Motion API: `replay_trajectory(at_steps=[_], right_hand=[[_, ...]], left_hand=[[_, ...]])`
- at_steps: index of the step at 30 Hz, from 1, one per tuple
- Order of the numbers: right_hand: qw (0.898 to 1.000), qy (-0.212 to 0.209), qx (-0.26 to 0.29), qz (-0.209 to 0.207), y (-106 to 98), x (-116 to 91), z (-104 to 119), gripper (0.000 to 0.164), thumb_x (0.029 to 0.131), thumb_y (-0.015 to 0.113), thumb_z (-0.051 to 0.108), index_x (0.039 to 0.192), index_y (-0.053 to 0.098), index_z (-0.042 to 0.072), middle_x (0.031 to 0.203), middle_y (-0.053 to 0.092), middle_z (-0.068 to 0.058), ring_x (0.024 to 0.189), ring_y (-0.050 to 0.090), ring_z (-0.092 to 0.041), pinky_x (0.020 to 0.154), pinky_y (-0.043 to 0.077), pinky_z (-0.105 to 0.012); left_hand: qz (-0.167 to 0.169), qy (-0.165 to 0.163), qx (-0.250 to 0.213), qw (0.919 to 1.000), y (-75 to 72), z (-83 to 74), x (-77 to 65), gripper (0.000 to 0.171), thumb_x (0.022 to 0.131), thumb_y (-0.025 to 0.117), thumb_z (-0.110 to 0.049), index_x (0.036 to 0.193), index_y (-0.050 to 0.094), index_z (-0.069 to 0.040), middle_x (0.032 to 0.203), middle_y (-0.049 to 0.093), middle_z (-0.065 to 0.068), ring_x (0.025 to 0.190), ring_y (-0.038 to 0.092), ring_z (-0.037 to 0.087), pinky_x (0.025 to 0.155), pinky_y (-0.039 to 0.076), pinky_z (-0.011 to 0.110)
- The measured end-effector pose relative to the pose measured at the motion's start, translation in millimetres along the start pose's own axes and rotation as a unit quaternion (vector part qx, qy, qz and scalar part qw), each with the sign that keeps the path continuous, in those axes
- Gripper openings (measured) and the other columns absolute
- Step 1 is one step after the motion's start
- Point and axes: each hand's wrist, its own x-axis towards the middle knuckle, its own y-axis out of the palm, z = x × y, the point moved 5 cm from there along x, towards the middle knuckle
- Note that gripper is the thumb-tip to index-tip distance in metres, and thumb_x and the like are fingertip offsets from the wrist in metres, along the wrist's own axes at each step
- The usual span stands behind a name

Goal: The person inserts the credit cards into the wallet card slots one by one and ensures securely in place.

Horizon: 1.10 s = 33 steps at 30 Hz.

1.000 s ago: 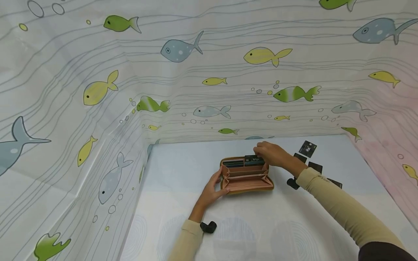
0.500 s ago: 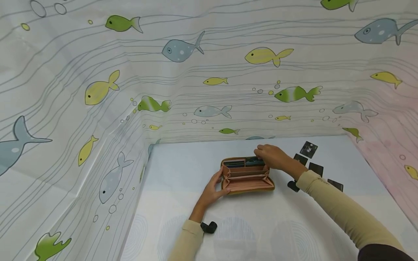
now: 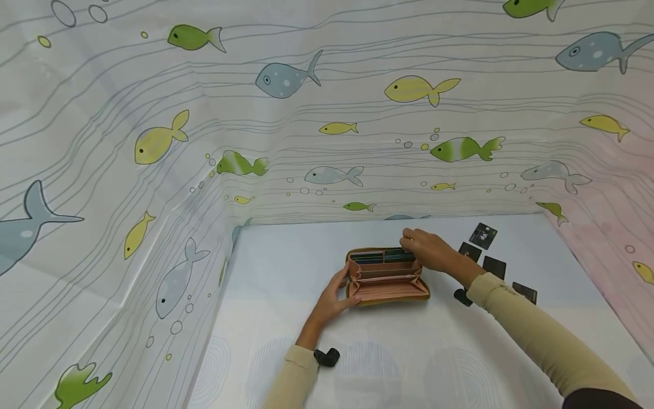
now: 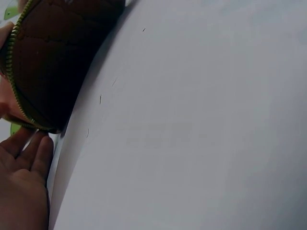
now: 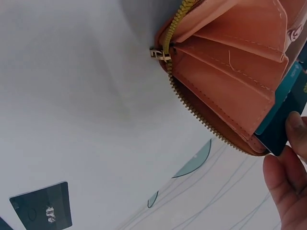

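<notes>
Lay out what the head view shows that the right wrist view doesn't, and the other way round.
Only the head view: the left hand gripping the left side of the wallet, both beige sleeves, and all four loose dark cards together.

Only the right wrist view: the gold zipper pull and the right hand's thumb against the held card.

Both: the open wallet, the right hand at its edge, and at least one loose dark card.

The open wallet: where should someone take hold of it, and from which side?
Probably grip the wallet by its left end, coming from the left, thumb on the near edge: its mouth gapes wide, and the right hand pinches a card at the other end.
</notes>
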Motion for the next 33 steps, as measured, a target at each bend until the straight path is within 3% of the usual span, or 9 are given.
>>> replay_trajectory(at_steps=[4, 10, 17, 25, 33], right_hand=[[1.000, -0.011, -0.001, -0.014, 1, -1, 0, 0.037, 0.072, 0.087, -0.003, 0.086, 0.055, 0.010, 0.084, 0.050, 0.001, 0.072, 0.044, -0.012, 0.060, 0.044, -0.027], [1.000, -0.011, 0.010, -0.012, 2, -1, 1, 0.038, 0.070, 0.088, -0.004, 0.085, 0.056, 0.010, 0.082, 0.050, 0.003, 0.071, 0.044, -0.011, 0.061, 0.044, -0.027], [1.000, 0.003, 0.009, 0.004, 6, -2, 3, 0.042, 0.067, 0.092, 0.004, 0.085, 0.056, 0.012, 0.083, 0.050, 0.004, 0.074, 0.046, -0.010, 0.062, 0.047, -0.027], [1.000, 0.005, 0.011, 0.000, 6, -2, 4, 0.040, 0.067, 0.092, 0.004, 0.087, 0.057, 0.010, 0.084, 0.052, 0.002, 0.073, 0.047, -0.011, 0.063, 0.048, -0.027], [1.000, 0.010, 0.012, 0.003, 7, -2, 4, 0.037, 0.071, 0.090, 0.004, 0.088, 0.058, 0.009, 0.085, 0.053, 0.001, 0.075, 0.049, -0.012, 0.066, 0.049, -0.028]], left_hand=[[-0.009, 0.003, -0.002, 1.0000, 2.7, 7.6, 0.5, 0.089, 0.090, 0.071, -0.008, 0.160, 0.017, -0.003, 0.163, 0.026, 0.020, 0.147, 0.032, 0.040, 0.113, 0.035, 0.062], [-0.026, 0.000, 0.003, 0.9997, 8.2, 37.7, 3.2, 0.090, 0.090, 0.072, -0.011, 0.161, 0.017, -0.020, 0.164, 0.025, 0.010, 0.149, 0.031, 0.034, 0.115, 0.035, 0.058], [-0.021, -0.002, 0.002, 0.9998, 7.4, 40.9, 3.0, 0.090, 0.091, 0.073, -0.029, 0.161, 0.017, -0.028, 0.165, 0.025, 0.003, 0.149, 0.032, 0.027, 0.116, 0.037, 0.051], [-0.023, -0.004, 0.013, 0.9996, 7.5, 38.9, 3.2, 0.090, 0.091, 0.073, -0.021, 0.161, 0.016, -0.027, 0.165, 0.026, 0.003, 0.149, 0.032, 0.026, 0.116, 0.038, 0.051], [-0.026, 0.008, 0.007, 0.9996, 8.4, 38.5, 5.2, 0.088, 0.091, 0.070, -0.010, 0.161, 0.016, -0.011, 0.164, 0.025, 0.017, 0.149, 0.029, 0.038, 0.113, 0.034, 0.062]])
